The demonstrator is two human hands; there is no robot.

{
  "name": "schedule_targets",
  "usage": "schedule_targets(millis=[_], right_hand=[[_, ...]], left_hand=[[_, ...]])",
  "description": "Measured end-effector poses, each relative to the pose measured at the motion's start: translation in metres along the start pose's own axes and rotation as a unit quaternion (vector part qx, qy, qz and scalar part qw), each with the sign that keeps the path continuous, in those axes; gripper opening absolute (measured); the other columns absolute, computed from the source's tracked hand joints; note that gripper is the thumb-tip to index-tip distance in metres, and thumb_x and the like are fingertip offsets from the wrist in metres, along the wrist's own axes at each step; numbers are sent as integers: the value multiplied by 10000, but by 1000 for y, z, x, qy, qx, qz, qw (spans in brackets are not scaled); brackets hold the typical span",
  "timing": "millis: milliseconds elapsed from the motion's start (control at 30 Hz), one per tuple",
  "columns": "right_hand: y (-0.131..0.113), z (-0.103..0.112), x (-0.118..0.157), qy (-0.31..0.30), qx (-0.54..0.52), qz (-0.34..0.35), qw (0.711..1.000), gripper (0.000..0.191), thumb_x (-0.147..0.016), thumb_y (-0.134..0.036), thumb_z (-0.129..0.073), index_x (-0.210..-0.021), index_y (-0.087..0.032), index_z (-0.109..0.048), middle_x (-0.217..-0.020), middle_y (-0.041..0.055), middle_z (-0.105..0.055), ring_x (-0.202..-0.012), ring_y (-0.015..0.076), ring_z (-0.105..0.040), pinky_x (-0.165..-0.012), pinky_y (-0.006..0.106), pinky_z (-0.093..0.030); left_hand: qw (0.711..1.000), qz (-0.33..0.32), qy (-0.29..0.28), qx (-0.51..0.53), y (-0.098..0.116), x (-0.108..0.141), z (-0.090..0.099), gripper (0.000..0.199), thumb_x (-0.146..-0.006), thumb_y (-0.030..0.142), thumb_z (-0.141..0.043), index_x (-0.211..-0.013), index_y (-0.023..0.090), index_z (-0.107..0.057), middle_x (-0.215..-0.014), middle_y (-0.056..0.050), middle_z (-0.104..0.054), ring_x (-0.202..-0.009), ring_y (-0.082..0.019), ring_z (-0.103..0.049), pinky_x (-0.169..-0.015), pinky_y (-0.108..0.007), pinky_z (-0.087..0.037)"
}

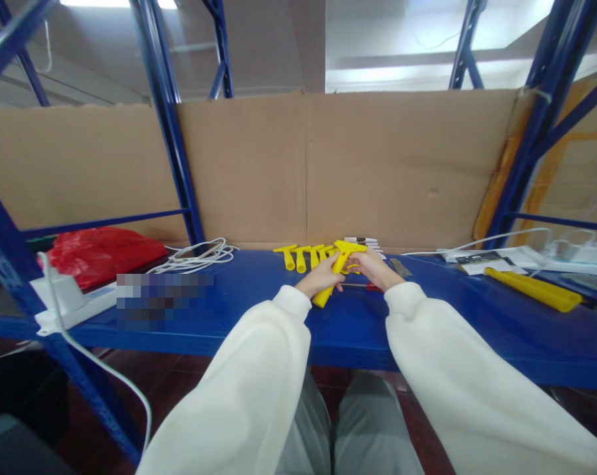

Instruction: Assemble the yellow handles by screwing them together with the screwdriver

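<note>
A yellow T-shaped plastic handle [336, 270] is held over the blue shelf in both my hands, tilted with its round tube end toward me. My left hand [318, 277] wraps round its stem. Near the crossbar, my right hand [373, 267] is closed on the same piece, its fingertips partly hidden. Just behind my left hand, similar yellow T-shaped handles [301, 259] lie in a row. A screwdriver with a red handle [374, 287] rests on the shelf below my right hand. Several thin white sticks with dark ends [361, 239] lie behind the hands.
A flat grey piece [401, 266] lies right of my right hand. Farther right are a long yellow part [535, 289] and a white power strip [588, 257]. Leftward sit a coiled white cable [204, 254], a red bag [105, 254] and another power strip [80, 313]. Cardboard [357, 165] backs the shelf.
</note>
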State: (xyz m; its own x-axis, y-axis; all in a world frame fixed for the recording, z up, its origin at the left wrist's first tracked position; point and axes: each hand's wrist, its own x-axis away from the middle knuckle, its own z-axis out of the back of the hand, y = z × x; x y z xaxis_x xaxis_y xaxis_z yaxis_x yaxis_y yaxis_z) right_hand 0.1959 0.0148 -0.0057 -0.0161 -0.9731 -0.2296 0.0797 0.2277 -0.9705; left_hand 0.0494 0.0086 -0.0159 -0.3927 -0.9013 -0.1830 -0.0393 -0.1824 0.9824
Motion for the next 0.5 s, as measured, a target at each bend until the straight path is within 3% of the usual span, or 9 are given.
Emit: schedule_targets(millis=[133, 233, 400, 500], right_hand=[[2, 2, -1, -17, -32, -21, 999, 189, -797, -78, -514, -895, -154, -656, -794, 53, -741, -666, 140, -675, -633, 240, -546], [5, 4, -5, -2, -28, 3, 1000, 135, -853, -137, -543, -927, -160, -654, -818, 65, -742, -659, 144, -676, -634, 251, -569], [7, 10, -15, 130, -76, 79, 985, 45, -873, -172, -576, -904, -176, -609, -818, 42, -717, -604, 113, -643, -632, 236, -568], [5, 16, -18, 192, -110, 101, 970, 24, -873, -205, -588, -882, -191, -571, -820, 24, -710, -601, 104, -642, -639, 227, -564]], left_hand=[[999, -19, 18, -19, -4, -1, 2, 792, -564, -76, -665, -1309, 193, -643, -794, -47, -706, -465, -136, -588, -431, -215, -463], [997, -39, 19, -71, -3, 0, 2, 794, -565, -42, -689, -1322, 193, -634, -865, -72, -722, -464, -139, -594, -452, -235, -489], [989, -42, 39, -135, -1, 2, 0, 685, -627, 2, -736, -1278, 204, -663, -698, -38, -685, -468, -168, -598, -535, -301, -548], [993, -62, 76, -69, 0, 0, -1, 567, -631, -5, -754, -1153, 213, -716, -724, -42, -697, -672, -226, -693, -697, -338, -588]])
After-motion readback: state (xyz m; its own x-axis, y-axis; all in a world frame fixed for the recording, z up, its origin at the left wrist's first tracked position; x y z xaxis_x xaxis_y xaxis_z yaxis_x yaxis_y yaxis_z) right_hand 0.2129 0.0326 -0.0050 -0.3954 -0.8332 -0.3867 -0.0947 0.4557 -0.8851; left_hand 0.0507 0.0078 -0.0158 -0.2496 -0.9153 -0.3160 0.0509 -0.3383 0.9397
